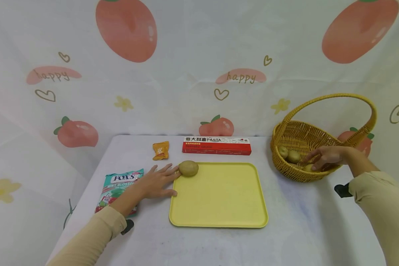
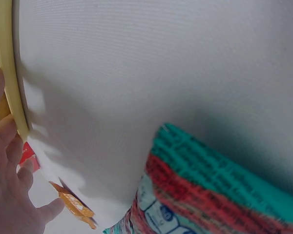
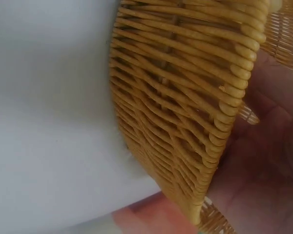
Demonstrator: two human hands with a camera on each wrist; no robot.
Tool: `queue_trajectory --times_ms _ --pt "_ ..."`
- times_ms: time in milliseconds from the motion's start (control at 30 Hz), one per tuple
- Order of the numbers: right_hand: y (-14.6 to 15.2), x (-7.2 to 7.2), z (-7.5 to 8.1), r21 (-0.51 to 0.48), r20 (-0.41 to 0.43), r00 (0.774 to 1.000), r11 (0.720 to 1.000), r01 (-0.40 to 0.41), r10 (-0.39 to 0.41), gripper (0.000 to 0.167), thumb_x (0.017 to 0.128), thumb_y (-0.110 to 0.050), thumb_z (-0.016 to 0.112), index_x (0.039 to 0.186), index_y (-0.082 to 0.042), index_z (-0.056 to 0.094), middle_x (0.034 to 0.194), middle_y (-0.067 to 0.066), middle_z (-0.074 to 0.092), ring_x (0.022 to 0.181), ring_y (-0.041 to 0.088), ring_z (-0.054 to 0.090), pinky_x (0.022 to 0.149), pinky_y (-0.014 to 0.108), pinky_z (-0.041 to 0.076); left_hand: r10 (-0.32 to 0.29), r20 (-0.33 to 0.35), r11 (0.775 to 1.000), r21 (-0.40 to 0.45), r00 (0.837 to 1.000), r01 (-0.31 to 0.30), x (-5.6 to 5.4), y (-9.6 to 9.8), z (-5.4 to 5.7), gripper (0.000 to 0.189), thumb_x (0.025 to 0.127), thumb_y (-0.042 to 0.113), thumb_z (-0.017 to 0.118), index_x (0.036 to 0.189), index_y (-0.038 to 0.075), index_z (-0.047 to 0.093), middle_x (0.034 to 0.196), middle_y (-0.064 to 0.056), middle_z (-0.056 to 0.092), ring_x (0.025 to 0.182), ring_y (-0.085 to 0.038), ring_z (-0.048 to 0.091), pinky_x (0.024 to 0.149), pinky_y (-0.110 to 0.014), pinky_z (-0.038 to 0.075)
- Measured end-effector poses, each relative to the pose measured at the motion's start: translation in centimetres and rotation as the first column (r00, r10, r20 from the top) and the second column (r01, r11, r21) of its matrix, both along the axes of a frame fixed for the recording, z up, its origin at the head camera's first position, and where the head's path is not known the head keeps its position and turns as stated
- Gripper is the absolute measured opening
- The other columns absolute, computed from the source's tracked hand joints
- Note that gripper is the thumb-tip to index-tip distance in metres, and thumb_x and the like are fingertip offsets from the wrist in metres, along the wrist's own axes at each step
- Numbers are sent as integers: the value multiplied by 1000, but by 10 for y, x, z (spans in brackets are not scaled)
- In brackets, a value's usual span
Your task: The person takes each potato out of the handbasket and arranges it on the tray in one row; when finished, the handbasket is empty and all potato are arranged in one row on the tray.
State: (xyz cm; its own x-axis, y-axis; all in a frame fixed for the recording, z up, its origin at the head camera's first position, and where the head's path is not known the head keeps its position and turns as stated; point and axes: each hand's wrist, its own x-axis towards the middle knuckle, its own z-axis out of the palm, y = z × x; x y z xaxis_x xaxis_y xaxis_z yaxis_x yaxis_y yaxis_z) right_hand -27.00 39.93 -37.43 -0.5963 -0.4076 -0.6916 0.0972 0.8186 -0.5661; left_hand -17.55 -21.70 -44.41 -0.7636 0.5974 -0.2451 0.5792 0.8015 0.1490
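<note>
One brownish-green oval kiwi (image 1: 188,168) lies at the far left corner of a yellow tray (image 1: 219,220). My left hand (image 1: 157,183) is spread at the tray's left edge, its fingertips right at the kiwi and its thumb over the rim. In the left wrist view, the fingers (image 2: 6,127) overlap the tray's edge. On the right, my right hand (image 1: 330,157) reaches over the rim of a wicker basket (image 1: 294,176), its fingers loosely extended above a kiwi (image 1: 308,168). More kiwis (image 1: 294,156) lie inside. The basket wall (image 3: 176,97) hides those fingertips in the right wrist view.
A green and red FOX'S candy bag (image 1: 119,186) lies under my left forearm. Behind the tray are a small orange packet (image 1: 161,150) and a red and white pasta box (image 1: 217,146). The basket's tall handle (image 1: 339,95) arches behind my right hand.
</note>
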Motion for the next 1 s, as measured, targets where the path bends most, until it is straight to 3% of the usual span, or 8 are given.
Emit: queue_trajectory --times_ms 233,367,567,633,700,833,933,1000 --pt "-1 0 1 15 -58 997 999 -43 44 45 93 -10 68 126 16 51 108 8 61 90 13 53 77 28 49 4 10 1000 4 1000 -4 -1 1 1 76 94 62 53 154 16 39 163 -6 26 151 -34 18 112 -69 18" --pt "-2 3 6 61 -139 987 995 -78 86 40 93 -11 69 123 12 56 110 9 63 93 16 54 77 27 49 6 14 1000 4 1000 -6 0 1 0 77 94 62 53 154 17 39 164 -5 26 151 -33 17 113 -69 17" --pt "2 11 25 113 -328 921 977 -181 209 46 93 -19 69 127 10 60 126 21 62 115 29 56 84 23 49 7 4 1000 0 1000 -7 0 1 -1 77 94 63 53 154 17 40 163 -6 26 151 -33 18 112 -69 18" --pt "3 13 32 110 -376 899 974 -198 225 45 94 -19 69 128 9 60 128 22 61 118 32 55 84 23 49 6 2 1000 -1 1000 -6 1 0 -1 76 94 63 53 154 17 41 163 -6 27 151 -33 19 112 -69 19" --pt "4 14 39 92 -398 892 977 -193 214 46 94 -18 68 130 9 58 130 24 59 120 34 54 84 23 49 5 1 1000 -2 1000 -5 1 0 -1 76 94 63 52 154 17 40 163 -6 27 151 -33 19 112 -69 19" --pt "3 15 54 6 -400 906 988 -153 142 46 96 -16 66 134 7 55 130 18 60 116 14 56 84 21 48 6 2 1000 -5 1000 -6 0 0 -2 76 94 63 52 154 17 40 163 -6 27 151 -33 19 112 -69 18" --pt "-2 17 63 -25 -446 888 990 -139 114 44 96 -16 66 135 2 57 127 9 63 109 -1 54 85 19 47 8 2 1000 -8 1000 -8 0 0 -3 77 94 64 51 154 17 40 163 -5 26 151 -33 18 112 -69 18" --pt "-8 19 69 -51 -470 877 989 -140 100 43 96 -14 66 135 1 57 125 6 65 108 -2 55 85 18 46 8 -1 1000 -9 1000 -8 -1 -1 -5 77 94 64 51 154 17 40 163 -5 26 151 -33 18 112 -69 18"
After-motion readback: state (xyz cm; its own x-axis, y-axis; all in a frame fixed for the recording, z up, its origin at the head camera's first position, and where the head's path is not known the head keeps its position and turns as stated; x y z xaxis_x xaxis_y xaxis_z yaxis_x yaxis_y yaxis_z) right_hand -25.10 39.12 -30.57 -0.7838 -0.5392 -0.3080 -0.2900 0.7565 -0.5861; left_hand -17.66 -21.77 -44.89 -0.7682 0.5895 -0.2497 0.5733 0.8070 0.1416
